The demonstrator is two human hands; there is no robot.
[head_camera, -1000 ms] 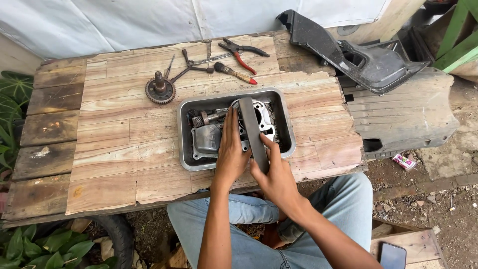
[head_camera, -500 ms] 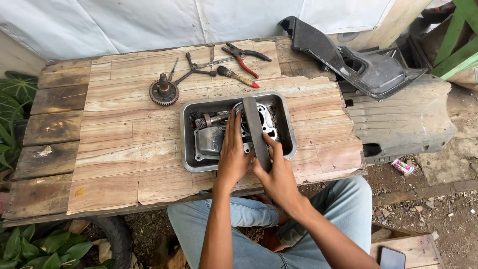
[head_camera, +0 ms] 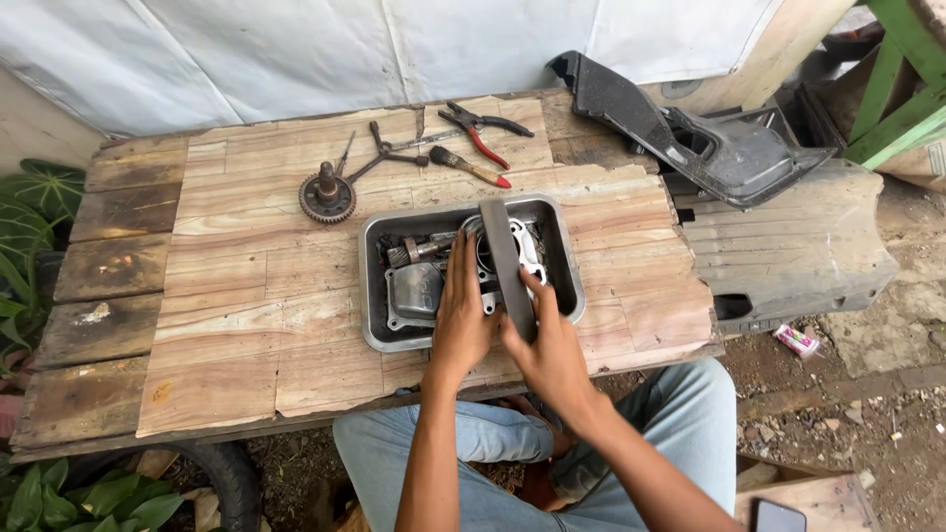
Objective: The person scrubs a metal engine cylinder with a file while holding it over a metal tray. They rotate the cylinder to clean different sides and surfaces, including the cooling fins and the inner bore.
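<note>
**Hands hold their place over the tray; only the view has drifted**

Little has shifted since the earlier pictures: both hands sit as they did a second ago, and the small slide of everything across the picture reads as the head camera moving, not the work. That steadiness suggests a part being held and pressed in place rather than lifted out.

Toward the far left of the rough wooden plank table [head_camera: 227, 325], a rusty toothed gear on a short shaft [head_camera: 327, 196] stands upright, well apart from the hands. Just right of it, near the far edge, lie a dark cross-shaped wrench [head_camera: 386, 158], a small brush with a red-tipped handle [head_camera: 471, 167] and red-handled pliers [head_camera: 485, 128].

At the middle of the near edge sits the grey rectangular metal tray [head_camera: 374, 325], crowded with metal engine parts [head_camera: 419, 286]. The left hand [head_camera: 461, 320] lies flat, fingers stretched together onto the parts in the tray's centre; it presses rather than grips. Touching it on the right, the right hand [head_camera: 544, 350] is wrapped round the lower end of a dark grey flat bar [head_camera: 505, 256], which stands tilted across the tray toward its far rim.

Beyond the table's right edge rests a black moulded plastic vehicle panel [head_camera: 709, 148].
</note>
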